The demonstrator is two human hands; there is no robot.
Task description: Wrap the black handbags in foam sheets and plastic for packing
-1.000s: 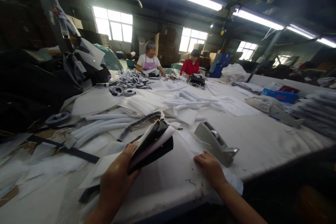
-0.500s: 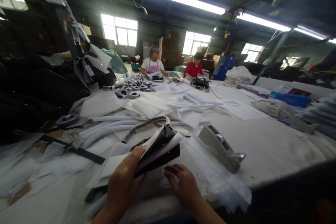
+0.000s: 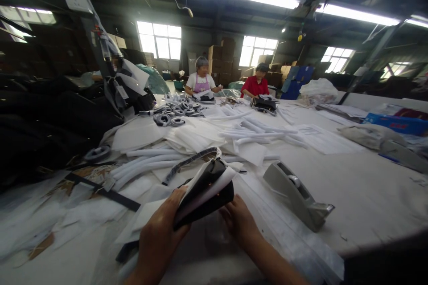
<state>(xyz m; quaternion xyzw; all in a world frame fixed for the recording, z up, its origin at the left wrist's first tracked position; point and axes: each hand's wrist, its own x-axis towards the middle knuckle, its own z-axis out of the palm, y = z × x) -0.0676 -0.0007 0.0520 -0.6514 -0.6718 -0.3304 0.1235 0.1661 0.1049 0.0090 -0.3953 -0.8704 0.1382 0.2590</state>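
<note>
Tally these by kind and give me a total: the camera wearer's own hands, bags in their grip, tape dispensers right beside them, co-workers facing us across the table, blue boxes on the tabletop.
Own hands: 2 (left hand, right hand)
Black bag: 1
Tape dispenser: 1
Co-workers: 2 (purple apron, red top)
Blue box: 1
Total: 7

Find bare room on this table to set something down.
The tabletop looks mostly bare right of the tape dispenser, nearer than the printed sheet. It's crowded beyond and left of your left hand, with white tubes and thin sheets.
</note>
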